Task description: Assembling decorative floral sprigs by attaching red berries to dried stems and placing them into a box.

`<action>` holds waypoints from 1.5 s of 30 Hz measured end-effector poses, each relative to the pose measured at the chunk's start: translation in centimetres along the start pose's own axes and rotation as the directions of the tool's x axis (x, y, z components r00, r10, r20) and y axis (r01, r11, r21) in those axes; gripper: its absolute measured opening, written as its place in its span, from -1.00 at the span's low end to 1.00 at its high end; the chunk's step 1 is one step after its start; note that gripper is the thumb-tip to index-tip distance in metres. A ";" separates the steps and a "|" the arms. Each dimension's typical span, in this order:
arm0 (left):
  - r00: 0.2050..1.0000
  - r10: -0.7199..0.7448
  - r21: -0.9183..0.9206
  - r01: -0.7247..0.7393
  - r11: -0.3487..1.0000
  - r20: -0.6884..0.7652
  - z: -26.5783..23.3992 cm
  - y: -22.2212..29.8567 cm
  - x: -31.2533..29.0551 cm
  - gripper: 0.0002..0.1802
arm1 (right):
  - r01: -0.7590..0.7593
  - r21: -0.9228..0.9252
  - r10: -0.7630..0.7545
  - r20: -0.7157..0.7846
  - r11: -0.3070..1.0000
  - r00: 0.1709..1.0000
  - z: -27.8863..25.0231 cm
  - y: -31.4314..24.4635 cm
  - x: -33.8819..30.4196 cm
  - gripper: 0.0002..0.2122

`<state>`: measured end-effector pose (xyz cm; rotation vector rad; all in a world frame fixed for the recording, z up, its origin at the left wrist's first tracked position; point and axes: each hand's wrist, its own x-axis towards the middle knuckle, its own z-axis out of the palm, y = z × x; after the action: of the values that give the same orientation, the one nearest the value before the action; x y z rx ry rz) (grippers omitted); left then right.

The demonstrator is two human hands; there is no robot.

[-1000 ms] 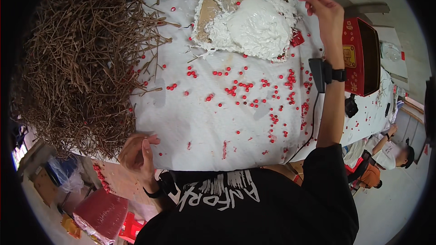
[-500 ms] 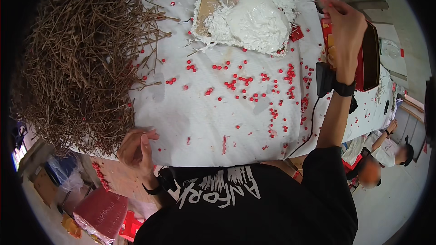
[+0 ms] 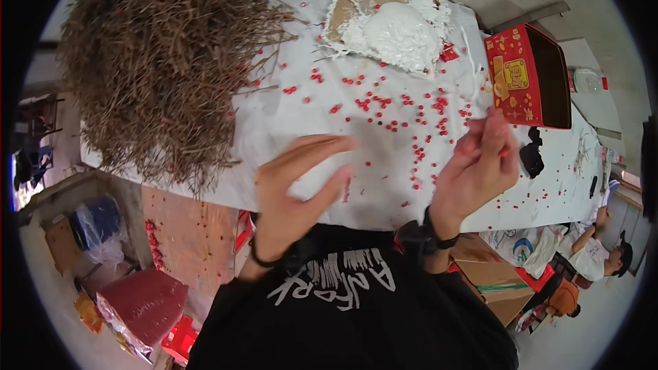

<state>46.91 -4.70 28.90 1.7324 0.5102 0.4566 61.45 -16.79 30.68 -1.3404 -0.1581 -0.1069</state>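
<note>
Left hand [image 3: 291, 177]: thumb and fingers well parted, apparently empty; right hand [image 3: 474, 173]: fingers bunched and blurred, contents impossible to tell. Red berries [image 3: 441, 103], loose: on the bench [image 3: 281, 120] between and beyond the hands, the densest strip running outward, nearer the right hand. Brown twigs [image 3: 171, 68], heaped, axes mixed: left of the left hand; white paste [image 3: 401, 33], mounded: beyond both.

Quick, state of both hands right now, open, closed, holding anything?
Left hand: open, nothing visible in its grasp.
Right hand: blurred; cannot tell whether it's closed or holding anything.
</note>
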 end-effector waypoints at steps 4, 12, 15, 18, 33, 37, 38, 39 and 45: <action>0.983 -0.047 -0.602 0.147 0.785 0.179 4.9 1.3 0.5 -0.69 | -0.011 0.173 0.002 0.048 0.985 0.999 -1.0 0.6 -4.7 -0.82; 0.991 -0.055 -0.818 0.133 0.560 0.123 6.9 2.1 -3.5 -0.65 | 0.021 0.216 -0.034 0.056 0.976 0.998 -1.2 0.2 -9.9 -0.88; 0.997 -0.075 -0.801 0.057 0.595 0.015 5.8 1.8 -4.6 -0.69 | -0.328 0.404 0.306 0.120 0.854 0.944 -0.2 -0.7 -11.9 -0.85; 0.988 -0.099 -0.792 -0.033 0.610 -0.118 3.6 1.9 -5.6 -0.77 | -0.624 0.497 0.541 0.319 0.604 0.778 0.9 -2.8 -13.5 -0.83; 0.984 -0.126 -0.787 0.179 0.590 0.129 -7.0 0.4 -8.8 -0.88 | 0.213 -0.224 -0.111 0.396 0.951 0.912 -0.1 -2.6 -17.5 -0.80; 0.969 -0.020 -0.828 0.223 0.515 0.248 -6.2 0.0 -9.1 -0.86 | 0.164 -0.220 -0.065 0.400 0.962 0.914 -0.5 -5.2 -16.8 -0.84; 0.961 0.016 -0.841 0.234 0.488 0.277 -5.8 -0.1 -9.1 -0.84 | 0.168 -0.236 -0.072 0.369 0.957 0.927 -0.8 -5.7 -16.9 -0.84; 0.950 0.028 -0.835 0.261 0.485 0.313 -5.4 -0.1 -9.2 -0.84 | 0.116 -0.220 -0.017 0.403 0.969 0.915 -1.1 -6.2 -17.0 -0.84; 0.912 0.098 -0.853 0.330 0.405 0.399 -2.0 0.9 -9.2 -0.88 | -0.111 -0.230 0.167 0.243 0.967 0.956 -2.5 -9.7 -17.1 -0.77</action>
<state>38.33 -8.44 29.95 0.6276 0.0160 0.1816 43.08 -21.60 36.41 -1.5746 -0.2792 0.1789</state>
